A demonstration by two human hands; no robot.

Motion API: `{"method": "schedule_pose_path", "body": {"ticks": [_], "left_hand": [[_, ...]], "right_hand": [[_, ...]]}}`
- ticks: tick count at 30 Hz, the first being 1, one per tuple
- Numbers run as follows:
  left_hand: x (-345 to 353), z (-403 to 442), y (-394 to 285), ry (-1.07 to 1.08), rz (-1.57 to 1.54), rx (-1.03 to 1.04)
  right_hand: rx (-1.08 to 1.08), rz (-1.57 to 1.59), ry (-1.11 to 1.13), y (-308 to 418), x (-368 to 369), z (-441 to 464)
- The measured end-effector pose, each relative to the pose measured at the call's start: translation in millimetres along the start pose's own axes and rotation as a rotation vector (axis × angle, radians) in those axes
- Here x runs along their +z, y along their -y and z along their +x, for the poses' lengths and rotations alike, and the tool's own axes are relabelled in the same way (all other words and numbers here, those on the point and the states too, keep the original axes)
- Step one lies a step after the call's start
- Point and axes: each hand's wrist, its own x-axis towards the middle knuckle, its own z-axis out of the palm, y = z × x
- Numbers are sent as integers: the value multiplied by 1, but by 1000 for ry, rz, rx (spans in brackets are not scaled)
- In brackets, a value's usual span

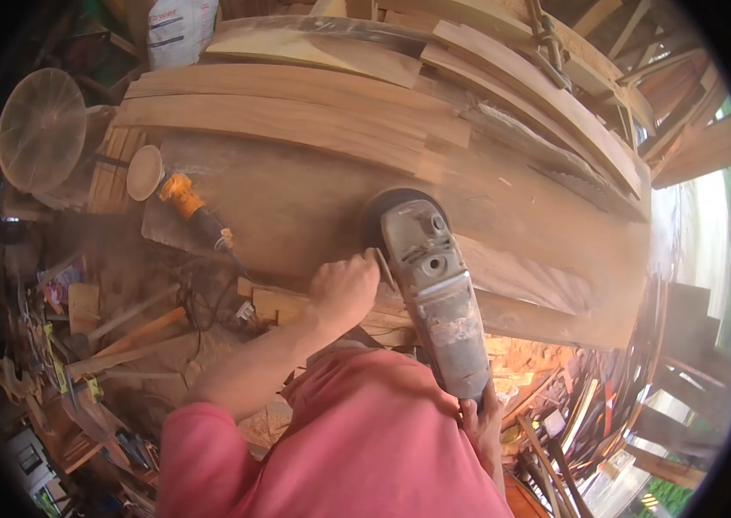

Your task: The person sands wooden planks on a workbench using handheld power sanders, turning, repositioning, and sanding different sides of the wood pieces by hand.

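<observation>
"Gripping the side handle [388,269], the left hand [344,287] has its fingers curled tight! And the right hand [486,420]?"

"Back at the tail of the big grinder [445,306], fingers wrapped around it, part of that hold hidden."

"Where's the grinder lying?"

"Over the broad wooden slab [270,207], straight ahead of the person. Long axis on a slant: tail beside the pink shirt [365,432], head pointing away and a touch leftward."

"So who's nearer the dark disc [371,223]?"

"The left, comfortably! The disc sits just ahead of those knuckles, slightly rightward. Whether it touches wood, I can't tell."

"And the orange tool [180,195]?"

"Well apart, off left."
</observation>
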Motion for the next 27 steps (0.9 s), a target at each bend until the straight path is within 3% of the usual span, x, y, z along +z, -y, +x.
{"method": "schedule_pose_path", "body": {"ticks": [4, 8, 13, 14, 16, 18, 23, 27], "left_hand": [[5, 6, -17, 37, 2, 50], [20, 26, -74, 77, -37, 146], [37, 30, -89, -68, -39, 274], [38, 28, -84, -91, -36, 290], [25, 25, -65, 53, -93, 139], [10, 20, -45, 102, -29, 4], [2, 21, -41, 80, 62, 13], [21, 34, -113, 162, 47, 111]], "right_hand": [[46, 65, -33, -13, -3, -13], [66, 150, -153, -35, -20, -39], [27, 127, -240, -30, -26, -39], [101, 165, -199, -35, -24, -39], [242, 187, -103, -37, -23, -38], [153, 48, -16, -25, -17, -25], [60, -7, -26, -10, -22, -17], [187, 101, -116, -50, -55, -46]]}}
